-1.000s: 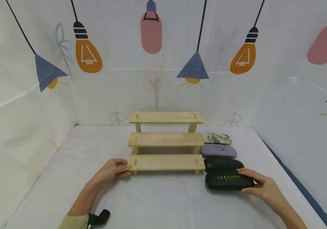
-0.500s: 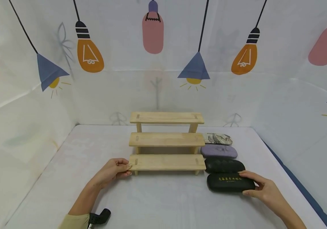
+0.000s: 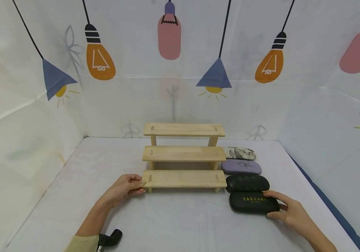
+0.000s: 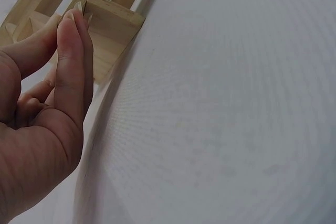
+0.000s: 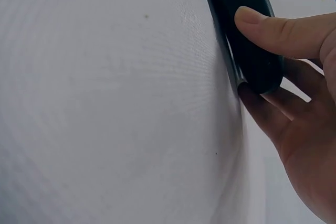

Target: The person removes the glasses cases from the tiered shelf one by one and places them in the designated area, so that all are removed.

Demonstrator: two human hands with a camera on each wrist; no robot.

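A three-step wooden display rack (image 3: 184, 178) stands mid-table, its steps bare. My left hand (image 3: 124, 189) pinches the left end of the lowest step between thumb and fingers; the left wrist view shows the fingertips at the wooden rack's (image 4: 113, 30) edge. With thumb and fingers, my right hand (image 3: 291, 211) grips the right end of a black glasses case (image 3: 252, 203) with gold lettering. In the right wrist view the thumb lies along the dark glasses case (image 5: 247, 35), fingers under its end. Directly behind it lies another black case (image 3: 247, 182).
Behind the black cases, a purple glasses case (image 3: 241, 167) and a patterned case (image 3: 239, 153) lie in a column right of the rack. White cloth (image 3: 180, 224) covers the table. Fabric walls (image 3: 129, 101) printed with lamps enclose the back and sides.
The lettered black case has shifted slightly right and toward me with my right hand. My left hand stays at the rack. The head view has drifted slightly.
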